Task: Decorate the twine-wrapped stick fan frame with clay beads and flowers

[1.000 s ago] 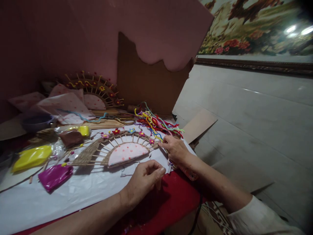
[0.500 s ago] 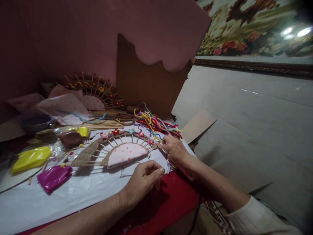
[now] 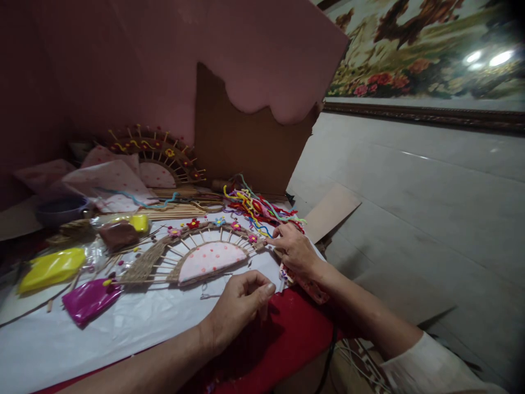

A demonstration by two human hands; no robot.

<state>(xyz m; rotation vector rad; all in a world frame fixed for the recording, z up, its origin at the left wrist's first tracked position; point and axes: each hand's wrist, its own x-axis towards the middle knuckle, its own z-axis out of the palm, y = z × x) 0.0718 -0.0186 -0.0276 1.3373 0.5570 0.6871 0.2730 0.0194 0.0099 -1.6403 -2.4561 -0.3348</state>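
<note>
A half-round fan (image 3: 159, 254) of thin sticks and brown twine lies on white paper, with a pink-dotted white half-disc at its centre and small coloured flowers along its arc. My right hand (image 3: 297, 249) is at the fan's right end. Its thumb and index finger close around the stick tip, where a small dark bead (image 3: 265, 242) shows. In front of the fan, my left hand (image 3: 241, 303) hovers by the table edge, fingers curled and thumb pressed to the index finger. Whatever it may pinch is too small to make out.
Colourful pipe cleaners (image 3: 262, 205) are heaped behind my right hand. Purple (image 3: 92, 301) and yellow (image 3: 53, 271) clay packets lie at left. Scissors (image 3: 205, 205), wooden sticks and a second fan (image 3: 159, 150) are at the back, before a brown cardboard panel (image 3: 250, 148).
The fan has turned slightly, its left end coming nearer to me. The dark bead at its right tip now shows more clearly by my right fingers. My left hand has hardly moved.
</note>
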